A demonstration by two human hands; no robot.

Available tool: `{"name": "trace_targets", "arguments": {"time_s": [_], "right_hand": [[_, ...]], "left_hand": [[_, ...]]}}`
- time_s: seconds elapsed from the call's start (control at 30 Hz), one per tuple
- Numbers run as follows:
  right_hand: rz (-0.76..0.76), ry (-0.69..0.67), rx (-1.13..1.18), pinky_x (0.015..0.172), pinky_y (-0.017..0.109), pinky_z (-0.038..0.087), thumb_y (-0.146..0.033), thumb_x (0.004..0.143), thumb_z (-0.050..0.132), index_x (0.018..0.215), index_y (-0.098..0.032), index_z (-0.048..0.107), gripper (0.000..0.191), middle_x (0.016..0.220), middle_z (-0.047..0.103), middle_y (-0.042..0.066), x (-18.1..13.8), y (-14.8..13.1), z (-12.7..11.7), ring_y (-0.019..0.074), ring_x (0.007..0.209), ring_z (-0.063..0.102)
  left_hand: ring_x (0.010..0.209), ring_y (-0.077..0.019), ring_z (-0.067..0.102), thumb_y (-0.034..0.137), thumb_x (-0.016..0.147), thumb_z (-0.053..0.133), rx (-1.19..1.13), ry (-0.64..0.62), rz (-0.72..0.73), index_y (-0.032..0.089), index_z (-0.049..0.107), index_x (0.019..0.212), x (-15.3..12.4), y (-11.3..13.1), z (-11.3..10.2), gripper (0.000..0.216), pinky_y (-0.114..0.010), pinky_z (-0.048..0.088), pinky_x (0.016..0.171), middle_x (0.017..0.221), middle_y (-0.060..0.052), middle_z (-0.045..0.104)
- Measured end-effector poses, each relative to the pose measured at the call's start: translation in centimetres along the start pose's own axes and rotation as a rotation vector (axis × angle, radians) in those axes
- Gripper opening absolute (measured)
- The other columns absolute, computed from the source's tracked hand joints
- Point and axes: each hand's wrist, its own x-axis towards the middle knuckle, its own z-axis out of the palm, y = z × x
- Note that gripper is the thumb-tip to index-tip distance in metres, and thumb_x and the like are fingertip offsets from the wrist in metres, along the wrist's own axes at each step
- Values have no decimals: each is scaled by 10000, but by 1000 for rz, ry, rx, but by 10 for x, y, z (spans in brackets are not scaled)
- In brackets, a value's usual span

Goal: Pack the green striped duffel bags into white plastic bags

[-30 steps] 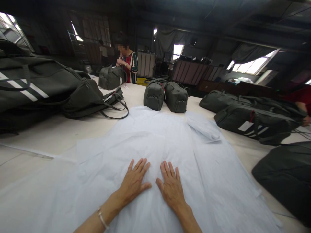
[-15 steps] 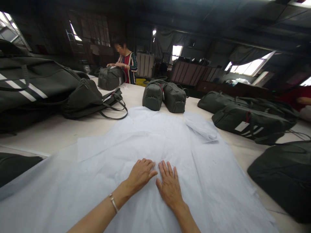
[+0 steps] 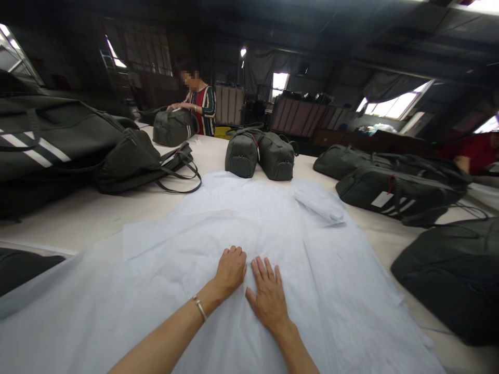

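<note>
Thin white sheets (image 3: 241,218) lie spread in a wrinkled layer over the table in front of me. My left hand (image 3: 231,270), with a silver bangle on the wrist, is curled closed against the top sheet, its fingertips tucked out of sight and the sheet gathered at them. Just beside it, my right hand (image 3: 268,296) rests flat on the sheet, fingers stretched out and slightly apart. A folded clear-white bundle (image 3: 319,205) lies on the sheets farther off to the right.
Two dark green bags (image 3: 241,156) stand beyond the sheets. Large bags (image 3: 50,130) crowd the left, and more bags (image 3: 393,192) lie along the right. Across the pale table (image 3: 148,213), a person in a striped top (image 3: 205,106) handles another bag (image 3: 171,127). A red sleeve (image 3: 483,153) shows far right.
My left hand has curled its fingers closed and shifted slightly forward; its forearm swung a little to the right. My right hand stays flat. The whole view has shifted slightly.
</note>
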Motion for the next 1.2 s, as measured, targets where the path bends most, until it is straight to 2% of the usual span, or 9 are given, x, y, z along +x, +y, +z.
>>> {"name": "trace_targets", "arguments": {"time_s": [0.17, 0.37, 0.6, 0.73, 0.83, 0.9, 1.0, 1.13, 1.2], "right_hand": [[8, -11, 47, 1219, 535, 70, -452, 900, 481, 1539, -267, 244, 707, 1614, 168, -19, 1, -1, 0, 267, 1503, 105], [11, -23, 88, 1223, 522, 58, -439, 910, 458, 1518, -233, 320, 656, 1610, 173, -16, 1, -4, -8, 269, 1502, 110], [18, -21, 65, 1225, 524, 57, -532, 926, 437, 1530, -219, 282, 698, 1609, 177, -1, -1, -3, -9, 273, 1502, 101], [17, -50, 160, 1225, 529, 65, -582, 919, 440, 1510, -211, 338, 705, 1600, 216, 14, 5, -2, -11, 273, 1499, 119], [62, -55, 397, 1214, 500, 187, -569, 906, 478, 1463, -214, 431, 663, 1549, 359, 37, 6, 5, -25, 253, 1470, 244], [167, 65, 605, 1170, 456, 316, -532, 902, 491, 1379, -217, 542, 573, 1475, 482, 59, -4, 22, -46, 240, 1405, 388], [462, 398, 792, 1073, 427, 440, -534, 875, 529, 1157, -196, 696, 471, 1243, 678, 96, -45, 76, -95, 255, 1198, 601], [942, 795, 551, 940, 352, 520, -581, 857, 485, 1137, -112, 672, 577, 1102, 725, 136, -143, 178, -177, 241, 1029, 678], [1132, 837, 349, 896, 332, 532, -599, 867, 398, 1196, -77, 631, 659, 1125, 708, 176, -193, 219, -208, 246, 1044, 669]], "left_hand": [[964, -261, 583, 166, 896, 458, 0, 15, -32, 165, 631, 885, 4, -1, -12, 173, -415, 448, 867, 944, -109, 641], [937, -201, 614, 202, 941, 456, -50, -27, -38, 166, 615, 915, 5, 9, 3, 165, -302, 489, 799, 1006, -85, 620], [803, -185, 673, 149, 983, 348, -36, -58, 10, 191, 472, 1326, 20, -1, 14, 368, -295, 516, 690, 1075, -86, 637], [1108, -267, 616, 188, 954, 442, 5, -28, 94, 179, 575, 1219, 28, -8, 19, 297, -418, 481, 946, 1175, -128, 637], [1427, -281, 324, 304, 965, 471, 24, 54, 145, 212, 520, 1331, 29, -17, 29, 380, -506, 235, 1175, 1500, -115, 434], [1470, -278, 238, 378, 965, 468, 28, 91, 141, 230, 452, 1415, 29, -22, 36, 475, -538, 155, 1199, 1567, -94, 346], [1464, -317, 247, 407, 961, 446, 28, 70, 117, 227, 406, 1464, 27, -26, 41, 537, -619, 129, 1172, 1559, -103, 358], [1468, -369, 198, 432, 960, 395, 21, 115, 80, 174, 406, 1468, 31, -27, 49, 570, -685, 41, 1137, 1572, -147, 316], [1471, -372, 184, 443, 957, 385, 0, 121, 80, 184, 408, 1467, 35, -27, 53, 572, -693, 12, 1130, 1575, -148, 310]]}}
